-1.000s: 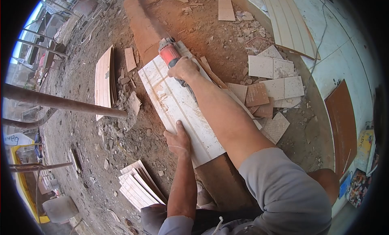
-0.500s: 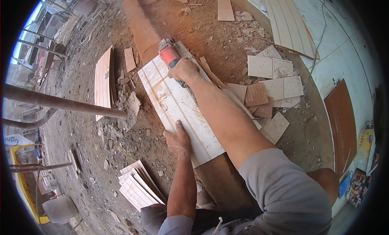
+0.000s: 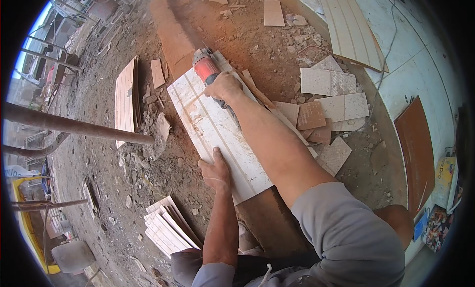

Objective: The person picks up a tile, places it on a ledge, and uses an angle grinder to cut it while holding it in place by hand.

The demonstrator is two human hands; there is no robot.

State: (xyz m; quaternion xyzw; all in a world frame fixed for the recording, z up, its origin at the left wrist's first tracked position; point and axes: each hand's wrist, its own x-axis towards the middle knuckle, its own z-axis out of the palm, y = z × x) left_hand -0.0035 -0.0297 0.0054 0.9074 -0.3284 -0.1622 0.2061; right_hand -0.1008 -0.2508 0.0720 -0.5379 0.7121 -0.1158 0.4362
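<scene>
My right hand (image 3: 225, 86) is wrapped round the body of a red and black power tool (image 3: 206, 68), which rests on the upper right part of a white board (image 3: 217, 133). The tool's underside and far end are partly hidden by my hand and forearm. Lines run lengthwise along the board, and dust lies on it. My left hand (image 3: 216, 171) grips the board's lower left edge, thumb on top and fingers at the side. Beneath the board's near end a brown support (image 3: 272, 222) shows.
Stacked strips (image 3: 127, 101) stand on the dirt at left, with more cut pieces (image 3: 170, 226) below. A metal pole (image 3: 79, 126) juts in from the left. Broken tiles (image 3: 341, 106) lie at right, near a brown panel (image 3: 416, 153) and a cable (image 3: 388, 54).
Almost nothing differs. The whole view has shifted very slightly to the left; both hands keep their holds on the tool and the board.
</scene>
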